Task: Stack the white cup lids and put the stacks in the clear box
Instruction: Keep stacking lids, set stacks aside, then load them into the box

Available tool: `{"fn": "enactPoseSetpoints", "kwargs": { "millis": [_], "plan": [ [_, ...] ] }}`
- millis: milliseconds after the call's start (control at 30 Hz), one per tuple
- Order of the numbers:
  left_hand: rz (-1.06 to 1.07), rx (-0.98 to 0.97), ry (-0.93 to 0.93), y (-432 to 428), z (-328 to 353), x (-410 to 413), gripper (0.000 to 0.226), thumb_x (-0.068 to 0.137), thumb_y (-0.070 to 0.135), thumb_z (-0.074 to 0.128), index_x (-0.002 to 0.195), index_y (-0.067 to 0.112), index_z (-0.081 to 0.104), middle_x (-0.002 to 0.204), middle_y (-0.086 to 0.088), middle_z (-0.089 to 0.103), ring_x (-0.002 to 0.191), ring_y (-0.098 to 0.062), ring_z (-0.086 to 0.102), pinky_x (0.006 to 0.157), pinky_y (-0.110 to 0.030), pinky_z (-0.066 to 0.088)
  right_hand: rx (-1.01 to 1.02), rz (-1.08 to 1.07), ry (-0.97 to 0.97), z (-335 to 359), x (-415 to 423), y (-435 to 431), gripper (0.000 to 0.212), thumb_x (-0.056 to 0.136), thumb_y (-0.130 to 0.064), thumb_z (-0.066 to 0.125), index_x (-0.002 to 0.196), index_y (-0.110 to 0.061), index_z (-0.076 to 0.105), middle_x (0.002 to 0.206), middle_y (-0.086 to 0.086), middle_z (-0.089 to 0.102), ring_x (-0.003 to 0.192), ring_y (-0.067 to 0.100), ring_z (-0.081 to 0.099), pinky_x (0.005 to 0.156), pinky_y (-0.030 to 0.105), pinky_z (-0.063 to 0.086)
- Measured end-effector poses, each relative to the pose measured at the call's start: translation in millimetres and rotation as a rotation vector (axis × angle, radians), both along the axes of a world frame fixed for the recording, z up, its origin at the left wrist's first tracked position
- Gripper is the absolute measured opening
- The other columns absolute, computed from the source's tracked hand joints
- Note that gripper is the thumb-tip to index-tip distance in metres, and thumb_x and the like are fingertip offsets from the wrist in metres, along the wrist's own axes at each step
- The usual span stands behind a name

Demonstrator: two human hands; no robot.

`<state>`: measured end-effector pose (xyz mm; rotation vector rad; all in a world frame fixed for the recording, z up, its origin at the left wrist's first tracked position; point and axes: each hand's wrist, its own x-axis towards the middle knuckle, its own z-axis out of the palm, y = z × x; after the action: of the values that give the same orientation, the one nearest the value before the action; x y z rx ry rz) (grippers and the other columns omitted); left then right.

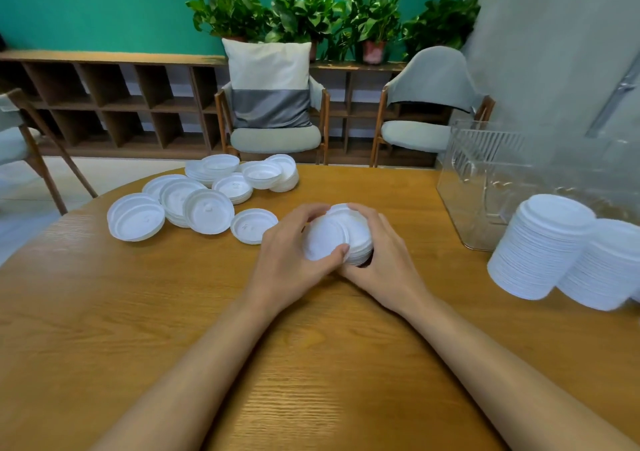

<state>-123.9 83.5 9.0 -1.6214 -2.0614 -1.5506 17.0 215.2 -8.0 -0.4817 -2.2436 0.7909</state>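
Roughly midway: at frame centre the left hand (pixel 291 256) and right hand (pixel 384 260) curl their fingers round a small stack of lids (pixel 332 232). Loose lids (pixel 194 201) lie upper left on the bench (pixel 173 312). Two tall stacks (pixel 543 246) stand at right, outside the clear box (pixel 485 180).

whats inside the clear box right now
No lids show inside the clear box, only the table and glare through its walls. Its near right part is covered by two tall lid stacks in front, so that corner cannot be checked.
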Motion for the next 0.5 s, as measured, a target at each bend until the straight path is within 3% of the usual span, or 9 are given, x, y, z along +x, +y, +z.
{"fn": "enactPoseSetpoints", "kwargs": {
  "millis": [100, 233, 333, 400, 500],
  "plan": [
    [-0.004, 0.009, -0.006, -4, -3, 1, 0.056, 0.080, 0.031, 0.090, 0.130, 0.022, 0.066, 0.121, 0.019, 0.069, 0.117, 0.002, 0.063, 0.098, -0.018, 0.050, -0.013, -0.044, -0.014, 1, 13, 8, 0.086, 0.080, -0.038, 0.088, 0.152, -0.035, 0.040, 0.144, -0.014, 0.051, 0.128, 0.000, 0.050, 0.104, 0.014, 0.039],
    [-0.094, -0.123, -0.016, -10, -6, -4, 0.059, 0.078, 0.037, 0.090, 0.131, 0.024, 0.065, 0.122, 0.018, 0.069, 0.117, 0.000, 0.064, 0.099, -0.027, 0.055, -0.042, -0.061, -0.040, 3, 26, 15, 0.097, 0.079, -0.040, 0.089, 0.157, -0.041, 0.031, 0.153, -0.015, 0.045, 0.138, 0.002, 0.043, 0.114, 0.027, 0.038],
    [-0.152, -0.173, -0.005, -12, -6, -5, 0.068, 0.076, 0.037, 0.091, 0.136, 0.028, 0.061, 0.120, 0.015, 0.066, 0.116, -0.005, 0.064, 0.099, -0.029, 0.055, -0.037, -0.073, -0.073, 3, 33, 12, 0.105, 0.078, -0.045, 0.089, 0.159, -0.048, 0.022, 0.168, -0.012, 0.026, 0.154, 0.007, 0.025, 0.122, 0.035, 0.029],
    [-0.186, -0.212, -0.002, -14, -7, -7, 0.073, 0.074, 0.036, 0.093, 0.138, 0.032, 0.059, 0.115, 0.012, 0.063, 0.113, -0.008, 0.064, 0.098, -0.030, 0.055, 0.020, -0.092, -0.085, 5, 38, 6, 0.104, 0.078, -0.044, 0.088, 0.159, -0.048, 0.023, 0.170, -0.013, 0.017, 0.157, 0.008, 0.019, 0.122, 0.033, 0.024],
    [-0.250, -0.298, -0.024, -18, -8, -7, 0.076, 0.072, 0.041, 0.094, 0.139, 0.038, 0.056, 0.110, 0.015, 0.065, 0.111, -0.007, 0.065, 0.100, -0.032, 0.055, 0.173, -0.112, -0.041, 7, 48, -7, 0.089, 0.079, -0.030, 0.088, 0.154, -0.035, 0.041, 0.159, -0.008, 0.033, 0.148, 0.012, 0.032, 0.117, 0.018, 0.024]
  ]
}}
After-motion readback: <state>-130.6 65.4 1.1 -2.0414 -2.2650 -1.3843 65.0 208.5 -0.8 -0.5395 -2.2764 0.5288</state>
